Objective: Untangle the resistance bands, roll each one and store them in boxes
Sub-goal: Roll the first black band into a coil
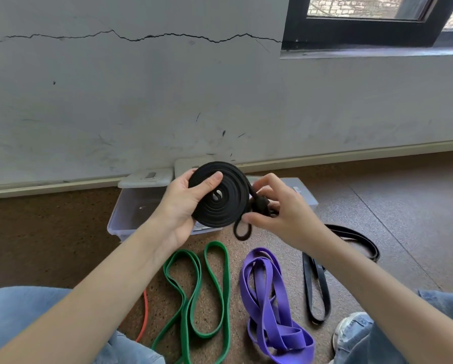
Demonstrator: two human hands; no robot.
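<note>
My left hand [186,203] grips the rolled black band [219,195] above the clear box [131,211] while my right hand [278,208] pinches its loose tail [242,231], which I judge needs tucking before boxing

Single head-worn view, facing forward and down, close over the hands, floor [377,206] and wall [141,101] beyond

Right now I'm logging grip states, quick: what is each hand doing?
Left hand: grips the rolled black resistance band, thumb across the coil.
Right hand: pinches that band's loose tail end.
</note>
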